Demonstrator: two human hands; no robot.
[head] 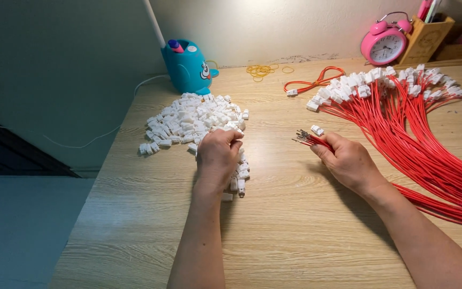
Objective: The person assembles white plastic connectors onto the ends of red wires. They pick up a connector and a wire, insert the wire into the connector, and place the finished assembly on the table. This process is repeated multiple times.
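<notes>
On the wooden bench (295, 225), the left hand (217, 155) rests curled on the near edge of a heap of small white plugs (193, 120), fingertips pinched at one of them, while the right hand (348, 159) is closed around a few red wires (308, 139) whose bare metal tips poke out to the left. A lone plug (317, 130) lies just beyond that hand. Farther back spread a big bundle of red leads (423, 134) already capped in white, a blue lamp base (188, 67), yellow rubber bands (260, 70) and a pink alarm clock (385, 44).
</notes>
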